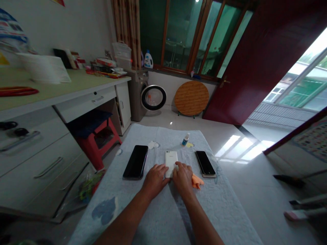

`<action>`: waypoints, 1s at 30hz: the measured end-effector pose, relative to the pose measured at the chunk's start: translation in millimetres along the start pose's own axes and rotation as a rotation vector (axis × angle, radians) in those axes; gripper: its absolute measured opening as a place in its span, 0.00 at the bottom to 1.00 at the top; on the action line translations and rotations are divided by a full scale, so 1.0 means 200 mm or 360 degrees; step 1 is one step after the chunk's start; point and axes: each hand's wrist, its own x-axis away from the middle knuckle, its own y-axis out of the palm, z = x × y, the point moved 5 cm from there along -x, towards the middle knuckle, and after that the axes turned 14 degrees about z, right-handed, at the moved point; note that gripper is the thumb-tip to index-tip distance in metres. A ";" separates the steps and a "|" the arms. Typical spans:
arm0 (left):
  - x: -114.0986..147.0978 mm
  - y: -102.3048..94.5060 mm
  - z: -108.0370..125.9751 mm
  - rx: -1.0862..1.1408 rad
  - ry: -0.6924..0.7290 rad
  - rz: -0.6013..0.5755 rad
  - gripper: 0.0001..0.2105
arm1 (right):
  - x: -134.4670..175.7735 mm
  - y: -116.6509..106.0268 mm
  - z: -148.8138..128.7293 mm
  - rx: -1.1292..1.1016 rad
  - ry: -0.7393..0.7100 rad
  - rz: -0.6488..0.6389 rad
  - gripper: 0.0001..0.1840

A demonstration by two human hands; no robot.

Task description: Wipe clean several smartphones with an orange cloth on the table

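Observation:
A white smartphone (171,159) lies back up on the cloth-covered table, its camera end away from me. My left hand (155,179) grips its near left edge, fingers closed against it. On its right side, my right hand (183,177) has curled fingers resting on the phone's lower part. An orange cloth (197,182) sticks out beside the outer edge of my right hand; whether part of it is tucked under the palm is hidden. To the left lies a large black phone (136,161), screen up. A smaller black phone (205,164) lies to the right.
A small spray bottle (185,139) stands toward the far edge of the table on a pale blue patterned cover (217,211). Left are a desk (102,81) and a red stool (102,146). Behind are a washing machine (136,98) with its door open and a round wooden tabletop (191,98).

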 end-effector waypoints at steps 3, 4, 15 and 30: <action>0.00 0.00 0.00 0.0024 -0.0012 0.0014 0.20 | 0.00 -0.01 0.00 -0.0097 0.0019 0.0070 0.17; 0.00 -0.01 0.00 0.0028 -0.0017 0.0015 0.21 | 0.00 -0.01 0.00 -0.0147 0.0026 0.0092 0.18; 0.00 -0.03 0.02 0.0020 -0.0031 -0.0001 0.18 | 0.01 0.05 0.04 -0.0683 0.0365 0.0135 0.26; -0.02 -0.07 0.06 0.0535 -0.0034 0.0199 0.17 | 0.00 -0.03 -0.03 -0.0773 0.0053 0.0511 0.22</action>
